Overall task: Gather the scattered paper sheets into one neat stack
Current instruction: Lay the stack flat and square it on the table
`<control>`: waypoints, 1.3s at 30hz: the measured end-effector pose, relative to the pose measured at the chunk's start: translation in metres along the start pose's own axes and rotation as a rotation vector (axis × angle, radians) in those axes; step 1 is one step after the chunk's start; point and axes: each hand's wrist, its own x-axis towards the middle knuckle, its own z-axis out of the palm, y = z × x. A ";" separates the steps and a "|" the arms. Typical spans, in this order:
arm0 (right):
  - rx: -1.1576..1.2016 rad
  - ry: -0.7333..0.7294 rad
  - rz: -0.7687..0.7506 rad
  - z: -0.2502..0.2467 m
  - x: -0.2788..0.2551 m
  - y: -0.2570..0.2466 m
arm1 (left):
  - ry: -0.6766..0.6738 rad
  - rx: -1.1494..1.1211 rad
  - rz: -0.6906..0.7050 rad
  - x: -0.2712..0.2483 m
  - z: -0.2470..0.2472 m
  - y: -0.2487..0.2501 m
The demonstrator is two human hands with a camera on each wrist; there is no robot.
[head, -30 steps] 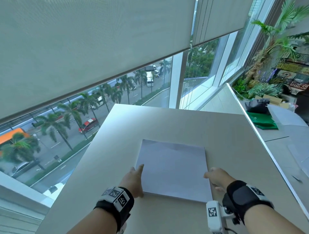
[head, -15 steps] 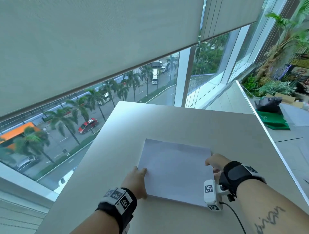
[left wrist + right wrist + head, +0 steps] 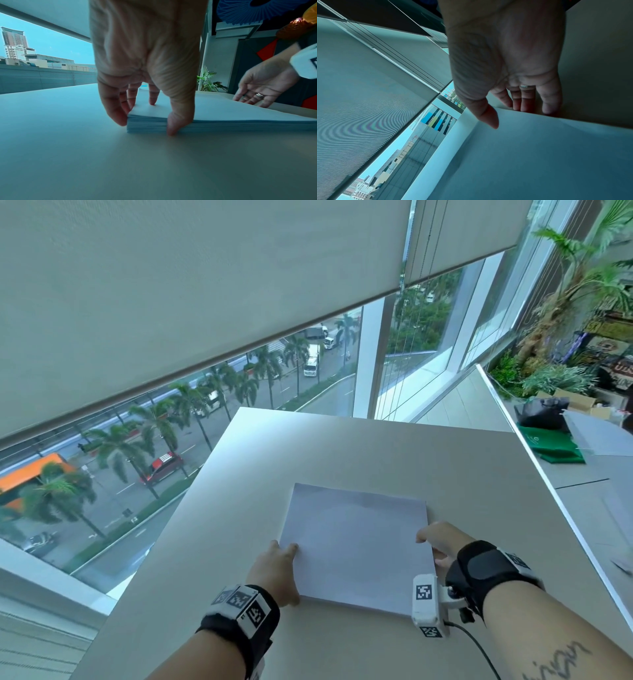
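Observation:
A thick, squared stack of white paper (image 3: 356,542) lies flat on the beige table (image 3: 342,453). My left hand (image 3: 284,549) is at the stack's near left corner. In the left wrist view the left hand (image 3: 145,125) has its thumb (image 3: 178,121) pressed against the near edge, fingers (image 3: 116,115) along the left side and one fingertip on top. My right hand (image 3: 428,539) is halfway along the right edge. There the right hand (image 3: 511,116) lays its thumb (image 3: 489,119) on the top sheet, with straight fingers (image 3: 522,104) against the edge.
The table's left and far edges stand by a tall window with a lowered blind (image 3: 205,285). A raised pale rim (image 3: 534,460) borders the table on the right. Beyond it are a green cloth (image 3: 551,443), a black bag (image 3: 541,412), more paper (image 3: 603,436) and plants (image 3: 555,378).
My right hand has slid from the stack's near right corner forward along its right edge. My left hand stays at the near left corner. The stack has not moved.

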 end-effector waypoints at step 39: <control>-0.813 0.204 -0.386 0.034 -0.066 0.076 | 0.123 -0.092 -0.064 -0.013 0.002 -0.016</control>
